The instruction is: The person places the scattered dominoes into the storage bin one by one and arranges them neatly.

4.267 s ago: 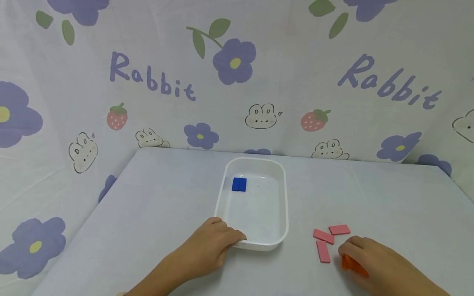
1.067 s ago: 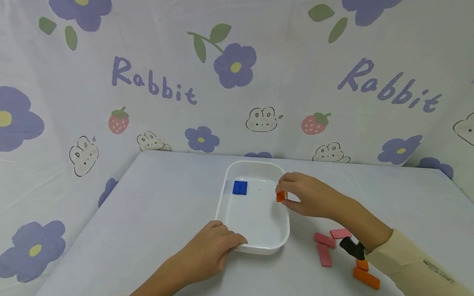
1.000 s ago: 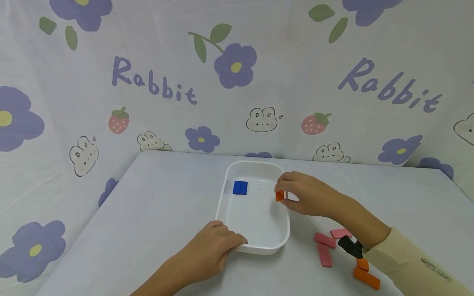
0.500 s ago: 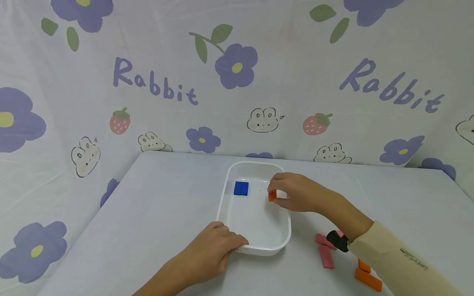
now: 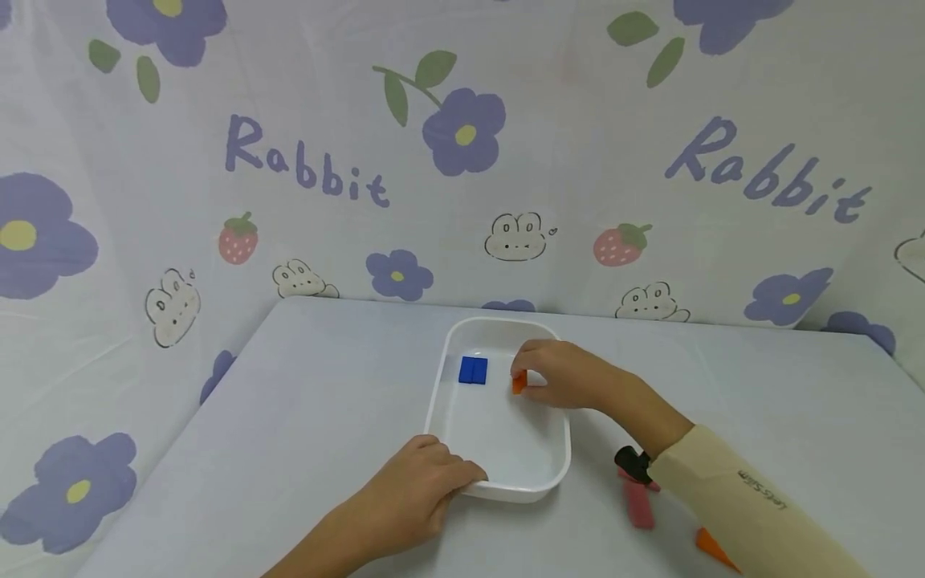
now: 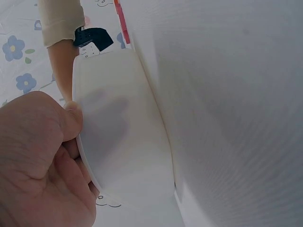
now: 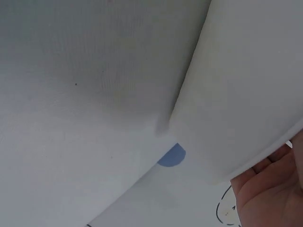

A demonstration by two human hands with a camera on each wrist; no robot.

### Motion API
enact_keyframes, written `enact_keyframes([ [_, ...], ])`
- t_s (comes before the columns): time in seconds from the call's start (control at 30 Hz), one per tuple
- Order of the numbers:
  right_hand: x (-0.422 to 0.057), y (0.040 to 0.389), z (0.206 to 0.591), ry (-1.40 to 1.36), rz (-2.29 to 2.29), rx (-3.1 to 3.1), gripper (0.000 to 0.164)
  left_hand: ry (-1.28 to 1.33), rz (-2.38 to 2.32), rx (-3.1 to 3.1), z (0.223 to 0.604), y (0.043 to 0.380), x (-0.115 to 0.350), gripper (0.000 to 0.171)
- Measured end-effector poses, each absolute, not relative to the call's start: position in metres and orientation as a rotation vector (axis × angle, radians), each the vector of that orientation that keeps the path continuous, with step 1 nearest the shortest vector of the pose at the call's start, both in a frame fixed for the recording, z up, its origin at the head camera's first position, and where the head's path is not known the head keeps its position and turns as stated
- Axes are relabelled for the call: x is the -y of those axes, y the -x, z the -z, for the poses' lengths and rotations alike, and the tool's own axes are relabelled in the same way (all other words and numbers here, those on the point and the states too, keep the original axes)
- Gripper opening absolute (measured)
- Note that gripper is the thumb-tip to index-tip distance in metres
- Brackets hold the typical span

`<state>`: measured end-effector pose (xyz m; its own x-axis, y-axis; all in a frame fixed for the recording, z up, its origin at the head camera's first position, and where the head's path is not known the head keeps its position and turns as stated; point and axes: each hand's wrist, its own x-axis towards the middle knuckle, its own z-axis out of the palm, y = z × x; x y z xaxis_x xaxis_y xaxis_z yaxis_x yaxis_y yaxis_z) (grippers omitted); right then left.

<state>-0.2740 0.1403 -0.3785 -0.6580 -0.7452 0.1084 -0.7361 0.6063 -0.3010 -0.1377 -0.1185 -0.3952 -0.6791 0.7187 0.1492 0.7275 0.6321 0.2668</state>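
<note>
A white rectangular tray stands on the table. My left hand grips its near-left rim, and the left wrist view shows the thumb over the edge with fingers on the other side. My right hand reaches over the right rim and pinches an orange tile inside the tray; the fingers cover part of it. To its left, two blue tiles lie side by side on the tray floor. In the right wrist view the tray's wall hides the fingertips of my right hand and the orange tile.
Right of the tray, pink tiles lie on the table, partly hidden by the right wrist and its black strap. Another orange piece shows beside the beige sleeve. A patterned cloth hangs behind the table.
The right hand picked up orange from the table's right side, carried it over the tray's right rim, then moved left toward the blue tiles. My left hand keeps its hold on the rim.
</note>
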Motion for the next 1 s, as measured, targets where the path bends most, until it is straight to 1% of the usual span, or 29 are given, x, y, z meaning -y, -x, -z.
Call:
enact_keyframes([
  [0.4,-0.13,0.279,0.382,1.201,0.462,-2.783,0.014,1.251,0.471,2.787,0.395,0.138,0.118,0.022],
  [0.8,-0.121,0.286,0.388,1.315,0.405,-2.8,0.009,1.262,0.472,2.742,0.397,0.137,0.119,0.021],
  [1.0,-0.117,0.288,0.389,1.313,0.401,-2.8,0.009,1.268,0.463,2.737,0.397,0.137,0.12,0.021],
])
